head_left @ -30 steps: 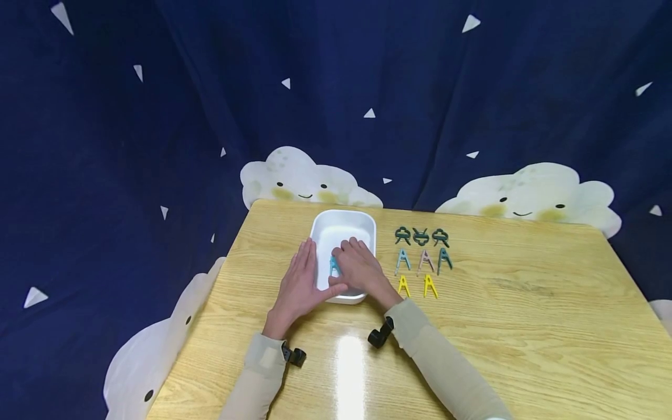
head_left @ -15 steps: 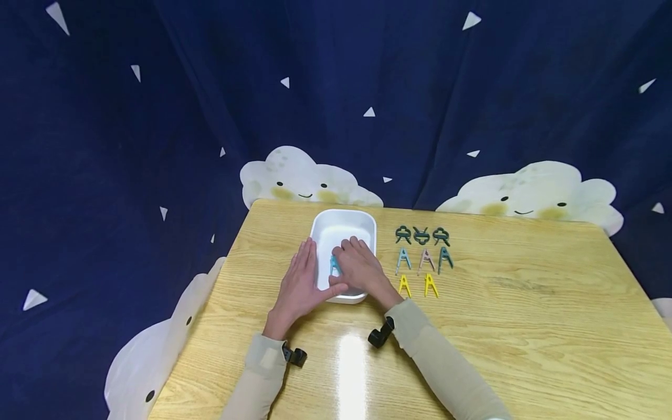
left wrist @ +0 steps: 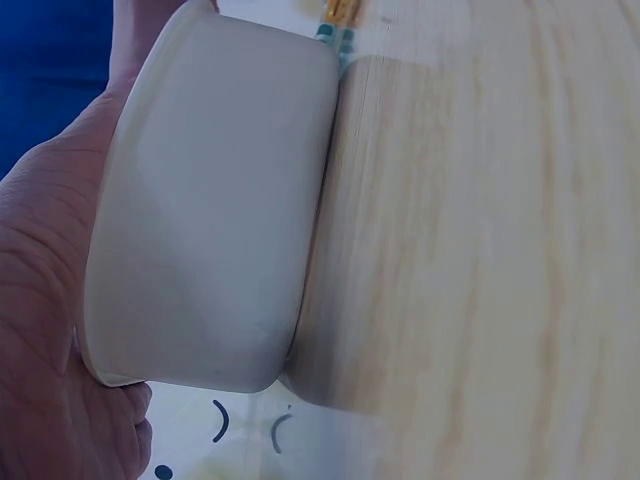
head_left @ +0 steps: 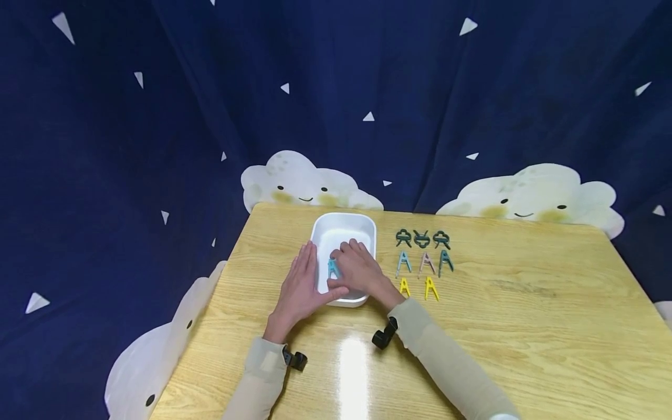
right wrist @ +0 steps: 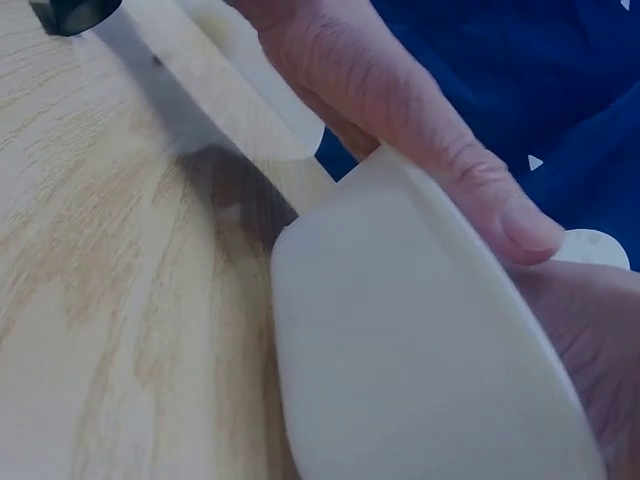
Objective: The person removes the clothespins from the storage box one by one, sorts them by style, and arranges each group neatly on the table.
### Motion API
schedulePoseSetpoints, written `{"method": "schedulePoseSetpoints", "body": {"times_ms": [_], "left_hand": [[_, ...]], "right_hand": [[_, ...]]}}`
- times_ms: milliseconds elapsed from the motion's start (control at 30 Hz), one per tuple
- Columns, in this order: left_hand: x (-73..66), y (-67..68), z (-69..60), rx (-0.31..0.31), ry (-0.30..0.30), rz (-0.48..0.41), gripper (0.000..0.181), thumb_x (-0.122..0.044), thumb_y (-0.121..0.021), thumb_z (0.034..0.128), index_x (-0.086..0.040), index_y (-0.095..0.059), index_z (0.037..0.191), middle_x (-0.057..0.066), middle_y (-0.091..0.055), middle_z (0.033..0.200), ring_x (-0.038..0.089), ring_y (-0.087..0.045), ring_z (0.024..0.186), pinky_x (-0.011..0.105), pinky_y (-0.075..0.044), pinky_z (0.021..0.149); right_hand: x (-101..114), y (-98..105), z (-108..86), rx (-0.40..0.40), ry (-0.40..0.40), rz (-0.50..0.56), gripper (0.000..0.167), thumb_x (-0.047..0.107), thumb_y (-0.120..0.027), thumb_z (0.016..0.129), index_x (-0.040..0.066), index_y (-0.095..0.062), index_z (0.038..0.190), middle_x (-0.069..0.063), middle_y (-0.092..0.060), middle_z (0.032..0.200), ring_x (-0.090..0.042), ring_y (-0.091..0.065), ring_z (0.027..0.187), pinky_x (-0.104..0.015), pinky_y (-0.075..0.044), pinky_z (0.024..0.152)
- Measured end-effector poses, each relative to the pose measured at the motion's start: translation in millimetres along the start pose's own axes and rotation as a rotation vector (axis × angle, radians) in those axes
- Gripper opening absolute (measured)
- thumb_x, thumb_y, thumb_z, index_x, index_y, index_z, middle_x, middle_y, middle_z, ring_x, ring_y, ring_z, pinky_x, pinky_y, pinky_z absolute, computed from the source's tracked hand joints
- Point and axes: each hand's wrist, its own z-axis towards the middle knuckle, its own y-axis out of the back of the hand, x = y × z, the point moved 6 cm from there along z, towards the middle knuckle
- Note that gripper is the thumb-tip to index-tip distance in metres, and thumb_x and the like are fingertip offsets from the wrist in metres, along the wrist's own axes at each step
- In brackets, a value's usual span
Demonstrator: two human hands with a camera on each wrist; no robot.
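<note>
A white container [head_left: 343, 216] with rounded corners stands on the wooden table. My left hand [head_left: 300, 286] lies along its left side with straight fingers, thumb stretched over the near rim. In the left wrist view the same hand [left wrist: 45, 260] is beside the container wall [left wrist: 210, 200]. Inside the container my right hand [head_left: 359, 268] has its fingers curled at a light blue clothespin [head_left: 333, 268], whose right part they cover. From the right wrist view, the container [right wrist: 400, 330] hides most of the right hand [right wrist: 600, 330]; the left thumb [right wrist: 430, 130] crosses the rim.
Right of the container lie rows of clips: several dark green clips [head_left: 422, 239] at the back, a light blue clothespin [head_left: 403, 263], a pink one [head_left: 426, 263] and a dark teal one [head_left: 445, 263], then yellow clothespins [head_left: 430, 288]. A dark blue curtain [head_left: 336, 87] hangs behind.
The light blue clothespin in the container has shifted very slightly left, and more of its top shows. Both hands stay in nearly the same place; the head view has tilted a little.
</note>
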Motion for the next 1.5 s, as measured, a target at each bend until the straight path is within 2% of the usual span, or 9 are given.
{"method": "schedulePoseSetpoints", "body": {"times_ms": [200,600,933,1267,1500], "left_hand": [[-1.1,1.5,1.0,0.011,0.006,0.000,0.133,-0.088,-0.059,0.0804,-0.003,-0.004,0.167,0.010,-0.001,0.176,0.024,0.001,0.162,0.045,-0.009,0.131],[-2.3,0.7,0.2,-0.026,-0.018,0.008,0.134,-0.089,-0.059,0.0795,0.001,-0.010,0.166,0.016,-0.008,0.175,0.031,-0.008,0.162,0.048,-0.015,0.131],[-1.9,-0.3,-0.3,0.009,0.014,0.011,0.134,-0.092,-0.054,0.0798,-0.003,-0.005,0.167,0.010,0.000,0.176,0.028,-0.004,0.162,0.042,-0.009,0.131],[-1.2,0.1,-0.9,-0.004,0.008,0.011,0.134,-0.090,-0.057,0.0804,0.000,-0.006,0.166,0.013,-0.003,0.176,0.030,-0.007,0.162,0.046,-0.012,0.131],[-2.5,-0.7,-0.1,-0.013,-0.002,-0.001,0.134,-0.088,-0.061,0.0801,0.001,-0.009,0.166,0.016,-0.008,0.175,0.030,-0.008,0.162,0.049,-0.015,0.130]], "right_hand": [[-2.6,8.2,-0.5,-0.003,-0.004,0.090,0.062,0.054,-0.083,0.082,0.010,-0.074,0.124,-0.005,-0.062,0.107,-0.024,-0.045,0.098,-0.038,-0.041,0.089],[-7.5,27.6,-13.7,-0.061,-0.029,0.053,0.058,0.054,-0.083,0.075,0.011,-0.073,0.114,-0.003,-0.057,0.099,-0.024,-0.042,0.095,-0.036,-0.038,0.083],[-21.4,48.6,-28.3,-0.083,-0.072,0.078,0.058,0.051,-0.082,0.072,0.011,-0.072,0.114,-0.004,-0.055,0.099,-0.024,-0.040,0.094,-0.035,-0.036,0.080],[-46.9,63.2,-51.5,-0.104,-0.138,0.126,0.060,0.049,-0.083,0.073,0.009,-0.072,0.117,-0.007,-0.057,0.102,-0.027,-0.041,0.096,-0.038,-0.036,0.082],[-75.0,76.3,-79.1,-0.155,-0.169,0.139,0.057,0.044,-0.082,0.074,0.009,-0.073,0.118,-0.009,-0.060,0.108,-0.031,-0.043,0.099,-0.041,-0.036,0.085]]}}
